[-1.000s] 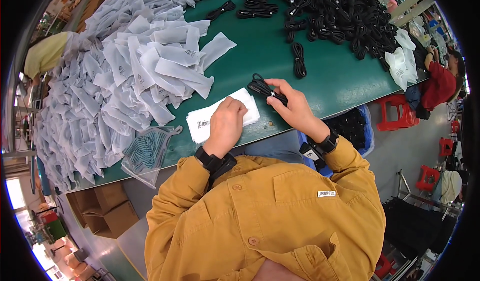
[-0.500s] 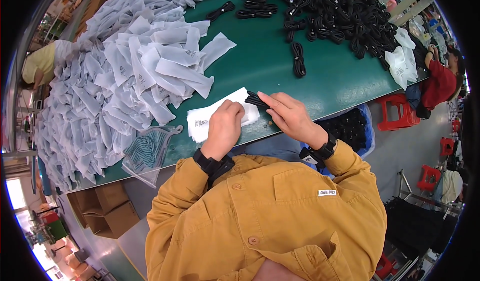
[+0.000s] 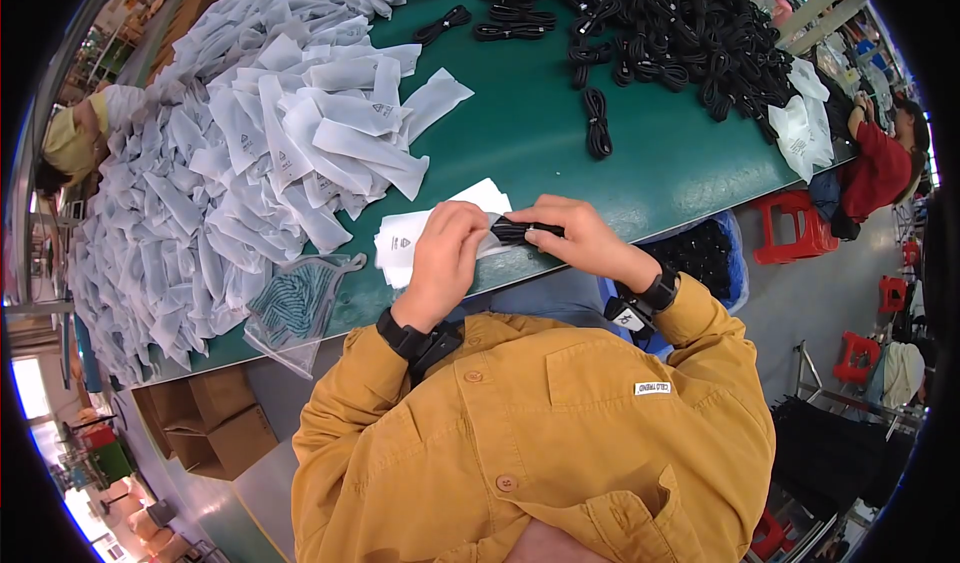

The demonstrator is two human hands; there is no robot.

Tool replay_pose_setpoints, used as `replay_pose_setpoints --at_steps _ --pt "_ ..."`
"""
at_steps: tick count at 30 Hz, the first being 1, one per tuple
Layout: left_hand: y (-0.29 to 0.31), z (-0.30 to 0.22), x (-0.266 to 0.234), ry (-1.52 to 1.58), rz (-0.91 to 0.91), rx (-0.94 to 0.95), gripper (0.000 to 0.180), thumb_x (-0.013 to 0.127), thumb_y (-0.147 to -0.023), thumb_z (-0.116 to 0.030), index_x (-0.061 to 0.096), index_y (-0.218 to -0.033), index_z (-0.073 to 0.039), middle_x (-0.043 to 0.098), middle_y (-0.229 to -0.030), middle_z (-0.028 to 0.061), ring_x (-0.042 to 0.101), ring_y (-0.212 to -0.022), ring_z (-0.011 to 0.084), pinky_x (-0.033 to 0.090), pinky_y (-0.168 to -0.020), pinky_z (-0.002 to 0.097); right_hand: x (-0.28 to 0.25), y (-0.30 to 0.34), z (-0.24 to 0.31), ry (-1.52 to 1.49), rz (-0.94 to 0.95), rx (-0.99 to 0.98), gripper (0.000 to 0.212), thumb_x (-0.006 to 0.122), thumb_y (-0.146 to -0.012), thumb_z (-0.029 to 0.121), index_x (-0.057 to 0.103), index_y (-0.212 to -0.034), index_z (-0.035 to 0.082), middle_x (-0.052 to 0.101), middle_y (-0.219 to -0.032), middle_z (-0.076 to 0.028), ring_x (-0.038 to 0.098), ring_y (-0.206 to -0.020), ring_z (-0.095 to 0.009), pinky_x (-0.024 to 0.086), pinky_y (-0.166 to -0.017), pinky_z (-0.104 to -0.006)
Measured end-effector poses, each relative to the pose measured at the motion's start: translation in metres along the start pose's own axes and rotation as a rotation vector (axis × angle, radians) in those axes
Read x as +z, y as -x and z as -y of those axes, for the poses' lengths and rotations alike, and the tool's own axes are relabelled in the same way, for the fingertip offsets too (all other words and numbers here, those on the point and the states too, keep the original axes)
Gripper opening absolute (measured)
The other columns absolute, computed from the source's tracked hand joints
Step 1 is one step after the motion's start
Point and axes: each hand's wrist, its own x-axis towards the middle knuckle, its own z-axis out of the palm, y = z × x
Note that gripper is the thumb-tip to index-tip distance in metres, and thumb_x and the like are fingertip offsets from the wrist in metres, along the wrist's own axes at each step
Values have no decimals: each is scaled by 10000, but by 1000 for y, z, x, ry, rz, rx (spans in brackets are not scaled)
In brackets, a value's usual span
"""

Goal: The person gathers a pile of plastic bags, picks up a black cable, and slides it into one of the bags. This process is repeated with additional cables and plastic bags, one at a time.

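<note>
My right hand (image 3: 583,236) grips a bundled black cable (image 3: 515,231) between thumb and fingers, the bundle lying level and pointing left. Its left end meets the opening of a thin white bag, where my left hand (image 3: 446,259) pinches with bent fingers. How far the cable sits inside the bag is hidden by the fingers. Below both hands lies a stack of flat white bags (image 3: 398,246) near the table's front edge.
Filled white bags (image 3: 240,163) heap over the left of the green table (image 3: 490,113). Black cable bundles (image 3: 680,23) pile at the far right; one lone bundle (image 3: 597,123) lies nearer. A zip bag with striped fabric (image 3: 295,303) sits front left. A blue-lined bin (image 3: 735,263) stands below right.
My right hand has turned the cable from slanting to level and brought its end against the bag's opening at my left fingers. The left hand has barely moved.
</note>
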Motion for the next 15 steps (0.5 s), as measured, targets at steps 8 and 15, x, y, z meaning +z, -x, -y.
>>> replay_pose_setpoints --at_steps 8,15 --pt "-10 -13 -14 -99 10 125 86 598 -831 51 570 -879 -14 589 -982 116 557 -888 283 464 -771 356 4 -11 18 -10 -127 -205 336 734 -812 87 648 -1135 45 556 -904 -82 562 -790 -220 447 -684 -328" --pt "-23 -19 -26 227 -11 -102 67 612 -860 16 562 -894 -13 592 -1044 86 569 -938 219 476 -819 323 8 -28 35 -56 -367 -169 387 751 -793 98 585 -1130 6 542 -933 -112 543 -798 -215 453 -685 -314"
